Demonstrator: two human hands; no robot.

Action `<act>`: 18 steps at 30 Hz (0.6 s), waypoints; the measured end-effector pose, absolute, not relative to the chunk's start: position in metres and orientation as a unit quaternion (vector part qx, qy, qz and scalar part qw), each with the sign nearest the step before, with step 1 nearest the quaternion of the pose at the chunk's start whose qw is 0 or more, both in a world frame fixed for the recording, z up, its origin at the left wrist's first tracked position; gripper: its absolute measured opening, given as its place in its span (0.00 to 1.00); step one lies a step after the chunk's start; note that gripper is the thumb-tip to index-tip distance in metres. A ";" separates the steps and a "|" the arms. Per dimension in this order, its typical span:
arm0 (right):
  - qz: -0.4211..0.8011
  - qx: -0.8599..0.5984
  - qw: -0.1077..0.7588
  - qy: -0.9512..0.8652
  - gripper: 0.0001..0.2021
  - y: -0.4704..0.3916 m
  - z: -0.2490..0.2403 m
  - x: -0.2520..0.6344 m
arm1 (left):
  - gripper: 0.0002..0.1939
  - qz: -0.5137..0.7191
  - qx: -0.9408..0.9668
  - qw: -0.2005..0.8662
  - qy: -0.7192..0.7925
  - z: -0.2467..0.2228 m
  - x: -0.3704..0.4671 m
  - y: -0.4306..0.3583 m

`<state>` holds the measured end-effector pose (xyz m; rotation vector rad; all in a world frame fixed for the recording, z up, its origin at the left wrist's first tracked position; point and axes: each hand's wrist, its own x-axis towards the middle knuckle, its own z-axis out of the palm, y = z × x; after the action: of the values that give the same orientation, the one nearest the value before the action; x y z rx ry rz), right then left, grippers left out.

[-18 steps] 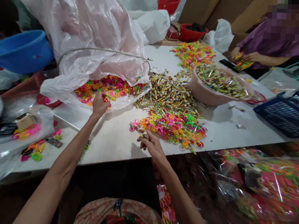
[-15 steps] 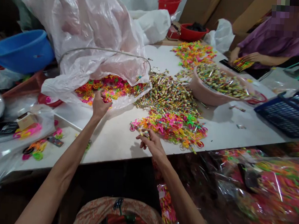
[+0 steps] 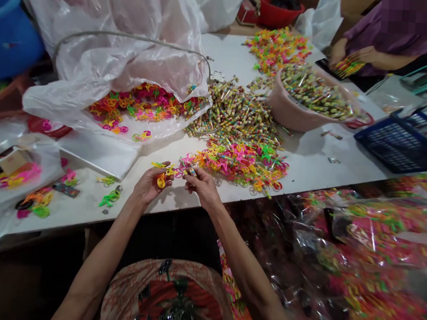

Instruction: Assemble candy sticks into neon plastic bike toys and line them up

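Blue basin (image 3: 10, 34) at far left, pink tub (image 3: 291, 114) of wrapped sweets, blue basket (image 3: 396, 143) at right, red bowl (image 3: 278, 8) behind

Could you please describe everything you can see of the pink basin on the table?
The pink basin is a round, smooth tub that looks like plastic, standing upright on the white table at its far right side. It is heaped with small wrapped candy sticks. More of these sticks lie piled on the table beside its left wall. No hand touches it.

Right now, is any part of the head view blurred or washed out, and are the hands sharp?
Head view: left hand and right hand are fairly sharp; the cellophane packets at lower right are smeared; the plastic bag shows pale glare.
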<state>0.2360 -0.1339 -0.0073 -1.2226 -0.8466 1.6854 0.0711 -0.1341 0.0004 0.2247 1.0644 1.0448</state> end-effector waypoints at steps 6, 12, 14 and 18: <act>0.674 -0.494 0.419 -0.355 0.18 -0.139 -0.007 0.230 | 0.16 0.490 0.171 0.701 0.490 -0.010 0.076 -0.145; 0.610 -0.542 0.483 -0.317 0.16 -0.141 -0.011 0.223 | 0.17 0.573 0.222 0.569 0.546 -0.018 0.087 -0.150; 0.604 -0.544 0.501 -0.297 0.16 -0.141 -0.011 0.224 | 0.18 0.601 0.209 0.541 0.549 -0.021 0.087 -0.151; 0.627 -0.519 0.512 -0.275 0.19 -0.142 -0.011 0.225 | 0.18 0.600 0.173 0.564 0.540 -0.025 0.085 -0.151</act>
<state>0.2247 -0.1418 -0.0113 -1.2487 -0.6614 1.5081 0.0847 -0.1513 -0.0249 0.4065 1.2719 1.4131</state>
